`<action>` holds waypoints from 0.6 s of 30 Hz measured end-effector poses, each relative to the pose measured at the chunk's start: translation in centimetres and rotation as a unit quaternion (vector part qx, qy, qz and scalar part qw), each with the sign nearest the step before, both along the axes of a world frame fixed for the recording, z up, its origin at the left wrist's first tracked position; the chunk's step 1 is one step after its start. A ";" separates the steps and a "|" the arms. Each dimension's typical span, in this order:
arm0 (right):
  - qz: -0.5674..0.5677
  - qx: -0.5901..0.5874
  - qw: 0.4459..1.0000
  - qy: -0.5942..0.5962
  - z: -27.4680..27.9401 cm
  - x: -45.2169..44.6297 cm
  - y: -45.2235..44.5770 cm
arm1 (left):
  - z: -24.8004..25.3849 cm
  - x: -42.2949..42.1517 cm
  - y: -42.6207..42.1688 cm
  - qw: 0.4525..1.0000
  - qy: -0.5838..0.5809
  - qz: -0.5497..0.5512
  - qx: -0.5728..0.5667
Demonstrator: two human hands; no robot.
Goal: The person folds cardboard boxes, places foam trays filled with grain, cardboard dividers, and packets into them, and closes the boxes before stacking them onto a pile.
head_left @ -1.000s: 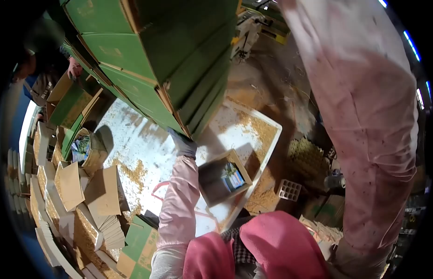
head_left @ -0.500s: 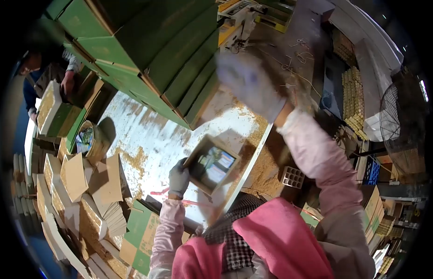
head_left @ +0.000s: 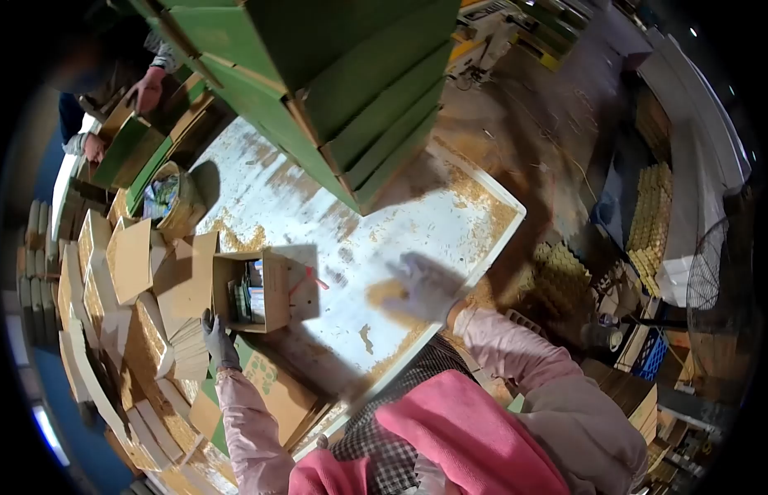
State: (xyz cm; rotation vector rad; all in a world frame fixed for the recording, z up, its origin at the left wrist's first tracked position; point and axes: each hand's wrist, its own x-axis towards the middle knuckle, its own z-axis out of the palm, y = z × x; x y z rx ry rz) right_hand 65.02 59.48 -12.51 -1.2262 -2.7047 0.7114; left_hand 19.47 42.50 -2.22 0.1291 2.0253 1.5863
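Observation:
My left hand (head_left: 221, 345), in a grey glove, grips the near left edge of a small open cardboard box (head_left: 275, 290). The box stands at the left part of the white table (head_left: 351, 272), its opening turned to the left. Colourful printed packets (head_left: 253, 293) show inside it. My right hand (head_left: 429, 289), in a pale glove, is low over the table near its front edge. Motion smears its fingers, and a tan blur beside them could be wood shavings; I cannot make out whether it holds anything.
A tall stack of green boxes (head_left: 318, 107) rises at the table's back. A round basket (head_left: 181, 206) with packets stands at the left, behind open shavings-filled boxes (head_left: 157, 330). A co-worker's gloved hand (head_left: 146, 89) is at another green box (head_left: 128, 153). Shavings (head_left: 483, 198) lie along the table's right edge.
My left hand has carried the cardboard box leftward and turned its opening to the left. My right hand has dropped from above the floor at the right to the table. The view has shifted.

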 end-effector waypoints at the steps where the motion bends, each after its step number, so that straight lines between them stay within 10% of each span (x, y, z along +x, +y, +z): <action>1: -0.049 0.068 0.996 0.044 7.4 -1.2 1.5 | -0.1 -0.2 -1.2 0.997 0.042 -0.036 0.048; 2: -0.186 0.152 0.964 0.110 6.0 0.2 4.2 | -0.5 -0.5 -2.8 0.989 0.084 -0.072 0.093; 4: -0.368 0.125 0.910 -0.145 3.5 3.7 6.8 | 2.6 1.8 -5.2 0.978 0.162 -0.118 0.060; 7: -0.233 -0.016 0.945 -0.227 3.3 -1.8 -0.5 | 3.0 1.9 -14.1 0.950 0.256 -0.170 -0.063; 11: 0.103 0.017 0.993 -0.057 4.0 -13.0 -16.6 | 3.8 1.7 -27.8 0.891 0.298 -0.142 -0.311; 14: 0.133 -0.138 0.980 0.042 3.8 -16.9 -19.1 | 4.7 0.5 -36.4 0.860 0.256 -0.116 -0.427; 15: 0.190 0.101 0.974 0.068 6.1 -16.5 -19.1 | 5.4 -0.2 -38.3 0.840 0.220 -0.136 -0.476; 18: 0.133 -0.077 0.975 0.162 9.0 -18.0 -19.9 | 6.3 -1.3 -41.1 0.782 0.095 -0.253 -0.561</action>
